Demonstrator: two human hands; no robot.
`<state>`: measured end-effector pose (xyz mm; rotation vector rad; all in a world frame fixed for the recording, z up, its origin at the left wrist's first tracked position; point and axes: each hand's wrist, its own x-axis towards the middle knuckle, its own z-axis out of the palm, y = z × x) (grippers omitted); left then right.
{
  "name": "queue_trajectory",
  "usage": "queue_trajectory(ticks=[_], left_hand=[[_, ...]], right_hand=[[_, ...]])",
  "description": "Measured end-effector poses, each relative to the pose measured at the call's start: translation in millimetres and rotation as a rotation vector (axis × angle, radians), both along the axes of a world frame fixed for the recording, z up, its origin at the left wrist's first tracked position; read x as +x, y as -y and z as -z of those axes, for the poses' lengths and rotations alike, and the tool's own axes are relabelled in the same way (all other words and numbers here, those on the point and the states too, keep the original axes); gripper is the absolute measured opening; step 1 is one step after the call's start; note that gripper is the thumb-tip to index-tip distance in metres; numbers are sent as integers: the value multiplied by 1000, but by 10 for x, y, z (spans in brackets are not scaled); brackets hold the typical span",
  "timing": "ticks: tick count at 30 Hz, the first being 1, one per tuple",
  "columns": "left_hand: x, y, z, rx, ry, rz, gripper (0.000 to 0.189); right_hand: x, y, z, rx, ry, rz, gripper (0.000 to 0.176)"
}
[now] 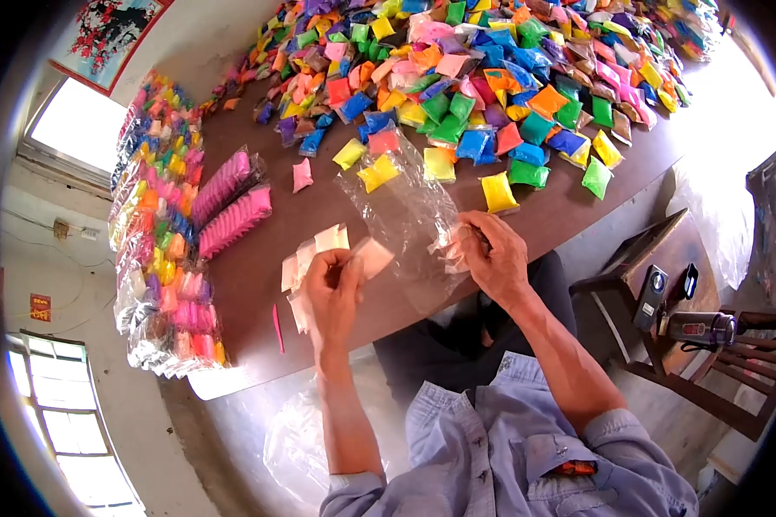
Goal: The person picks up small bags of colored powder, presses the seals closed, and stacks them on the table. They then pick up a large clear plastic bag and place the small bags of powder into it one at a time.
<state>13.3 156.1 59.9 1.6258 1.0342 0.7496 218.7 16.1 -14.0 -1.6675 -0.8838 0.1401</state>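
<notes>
Between the thumb and fingers of my left hand (pixel 334 289) is a small flat peach-coloured packet (pixel 373 258). More pale peach packets (pixel 300 264) lie on the table just behind that hand. My right hand (pixel 497 257) grips the bunched end of a long clear plastic bag (pixel 405 211), which stretches away across the tabletop. Near the bag's far end are a yellow packet (pixel 378 173) and a red-pink packet (pixel 384 140), overlapping it in this view. A thin pink strip (pixel 278 328) lies left of my left hand.
A big heap of colourful packets (pixel 483 86) covers the far side of the brown table (pixel 241 319). Filled bags of pink packets (pixel 234 222) and a tall stack of mixed bags (pixel 159 250) stand left. A wooden stool (pixel 685 241) at right holds a phone-like device (pixel 652 297) and a flask (pixel 703 328).
</notes>
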Motion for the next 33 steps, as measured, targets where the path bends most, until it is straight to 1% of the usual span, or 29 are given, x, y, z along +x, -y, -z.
queue_trajectory(ticks=[1, 4, 6, 8, 9, 10, 12, 13, 14, 16, 17, 18, 19, 21, 23, 25, 26, 28, 31, 33], left_hand=[[45, -84, 209, 17, 69, 27, 15], [375, -24, 421, -42, 143, 55, 16], [530, 16, 597, -51, 182, 56, 18], [632, 56, 702, -80, 227, 122, 17], [650, 61, 710, -66, 176, 139, 21], [669, 81, 724, -68, 177, 137, 21], [703, 136, 740, -34, 182, 160, 28], [679, 128, 806, 59, 103, 171, 31], [645, 143, 827, 60, 104, 167, 31], [580, 191, 816, 262, -90, 168, 25], [528, 224, 805, 260, -90, 161, 25], [493, 279, 709, 351, -124, 183, 24], [467, 323, 631, 439, -158, 204, 23], [428, 387, 553, 415, -173, 203, 22], [403, 418, 567, 387, -189, 197, 22], [462, 385, 577, 477, -128, 223, 24], [480, 363, 587, 477, -125, 213, 24], [512, 326, 611, 358, -150, 211, 24], [540, 330, 600, 368, -127, 239, 24], [525, 327, 612, 373, -128, 236, 26]], right_hand=[[-5, 0, 3, -1, 5, 2, 20], [-10, -2, 15, 29, -29, 5, 24], [15, 6, 10, -12, -18, -31, 27], [12, 19, -44, -29, 11, -25, 30], [19, 10, -67, -40, 38, -24, 34], [31, -2, -65, -41, 39, -26, 34], [64, -30, -62, -50, 84, -61, 38], [73, -41, -61, -51, 84, -64, 38], [83, -51, -62, -51, 110, -82, 38], [82, -41, -97, -51, 137, -105, 38], [62, 4, -141, -93, 35, -157, 38], [44, 39, -160, -136, -67, -207, 37], [24, 70, -132, -141, -64, -215, 37], [-11, 125, -65, -90, 69, -224, 38], [-19, 127, -48, -91, 32, -240, 38], [-17, 115, -51, -84, 0, -252, 38], [-14, 111, -53, -89, 4, -246, 39], [-11, 109, -54, -93, 15, -245, 39], [-10, 101, -35, -77, 14, -228, 40], [-10, 94, -17, -82, 63, -203, 38]])
